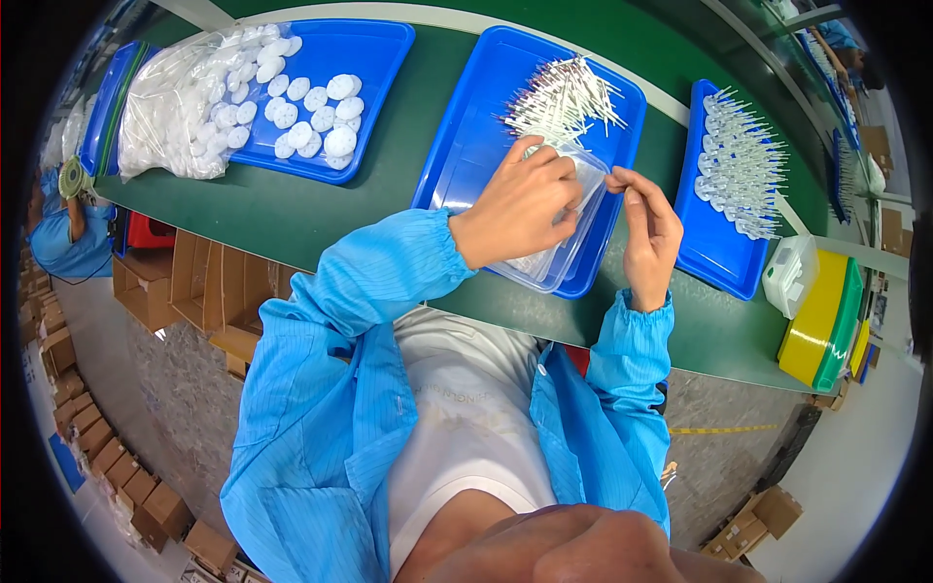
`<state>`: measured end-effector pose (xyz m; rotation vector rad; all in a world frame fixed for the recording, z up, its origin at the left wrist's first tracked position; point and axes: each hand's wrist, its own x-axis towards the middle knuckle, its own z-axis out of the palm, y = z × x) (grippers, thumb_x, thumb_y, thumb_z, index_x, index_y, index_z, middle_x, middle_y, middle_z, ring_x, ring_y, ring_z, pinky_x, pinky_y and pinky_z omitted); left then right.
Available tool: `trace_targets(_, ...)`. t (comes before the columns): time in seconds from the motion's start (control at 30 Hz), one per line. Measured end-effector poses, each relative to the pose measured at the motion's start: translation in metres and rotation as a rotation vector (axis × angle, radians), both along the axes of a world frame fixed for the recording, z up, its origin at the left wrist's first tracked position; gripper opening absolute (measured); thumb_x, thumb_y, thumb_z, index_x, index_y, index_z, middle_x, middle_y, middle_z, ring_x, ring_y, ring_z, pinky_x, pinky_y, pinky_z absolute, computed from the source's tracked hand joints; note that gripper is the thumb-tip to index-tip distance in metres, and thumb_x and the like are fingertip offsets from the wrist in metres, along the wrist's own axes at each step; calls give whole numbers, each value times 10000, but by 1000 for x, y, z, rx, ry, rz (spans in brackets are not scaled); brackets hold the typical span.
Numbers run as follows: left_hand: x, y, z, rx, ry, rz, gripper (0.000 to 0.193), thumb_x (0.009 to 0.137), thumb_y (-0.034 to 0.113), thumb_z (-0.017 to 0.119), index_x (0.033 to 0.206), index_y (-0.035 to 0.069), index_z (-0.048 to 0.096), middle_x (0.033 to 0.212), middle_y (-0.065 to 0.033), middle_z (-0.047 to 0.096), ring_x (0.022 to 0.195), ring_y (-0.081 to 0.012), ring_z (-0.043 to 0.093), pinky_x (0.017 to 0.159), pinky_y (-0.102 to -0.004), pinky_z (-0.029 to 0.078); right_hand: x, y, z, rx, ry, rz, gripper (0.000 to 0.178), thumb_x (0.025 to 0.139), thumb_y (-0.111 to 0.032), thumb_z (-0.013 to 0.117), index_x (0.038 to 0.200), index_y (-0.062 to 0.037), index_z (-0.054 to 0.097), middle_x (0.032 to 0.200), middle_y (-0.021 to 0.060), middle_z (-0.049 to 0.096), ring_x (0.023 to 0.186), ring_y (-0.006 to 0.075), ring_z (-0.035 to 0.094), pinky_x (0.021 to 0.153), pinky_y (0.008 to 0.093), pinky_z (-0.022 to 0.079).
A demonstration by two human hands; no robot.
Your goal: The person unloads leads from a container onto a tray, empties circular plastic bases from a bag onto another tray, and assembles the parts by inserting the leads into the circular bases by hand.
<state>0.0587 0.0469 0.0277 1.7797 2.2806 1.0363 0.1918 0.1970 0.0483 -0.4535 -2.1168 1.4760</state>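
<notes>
Over a clear plastic box (544, 275) in the middle blue tray (466, 126), my left hand (525, 206) is closed with its fingers bent. Its fingertips are near a pile of thin white sticks with dark ends (564, 102); whatever they grip is hidden. My right hand (649, 233) is by the box's right rim, thumb and forefinger pinched together. Anything in that pinch is too small to make out. To the right, a blue tray (714, 267) bears many clear pieces with thin pins standing up (734, 160).
A blue tray (384, 49) at the left holds white perforated discs (340, 143) and an opened clear plastic bag (165, 117) of more discs. A white plastic box (789, 275) and a yellow bin (812, 321) are at the right end. Cardboard boxes (199, 282) stand below the green table (292, 219).
</notes>
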Motion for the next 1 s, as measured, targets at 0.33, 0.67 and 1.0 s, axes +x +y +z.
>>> trace_targets(0.33,-77,-74,17,573,-1418,-15,319,991,161,536,1246,-24,588,1165,-145,706,1056,-240,691,998,-382,525,-5,6,0,-15,0,21,230,1046,-86,561,1171,42,706,1079,127,734,1050,186,670,953,316,505)
trace_targets(0.67,-51,-381,-52,1005,-789,1016,353,993,88,564,1330,-20,566,1172,-166,728,1044,-225,707,944,-347,553,6,15,-24,115,-69,5,314,1093,-150,518,1226,91,669,1135,166,720,1037,212,676,965,344,522)
trace_targets(1.0,20,-559,-231,205,-274,1817,215,912,72,621,1035,62,797,1004,-120,786,934,-210,731,887,-314,546,-3,10,-18,283,-67,42,402,1119,-236,467,1211,95,675,1119,161,720,1003,211,669,910,336,515)
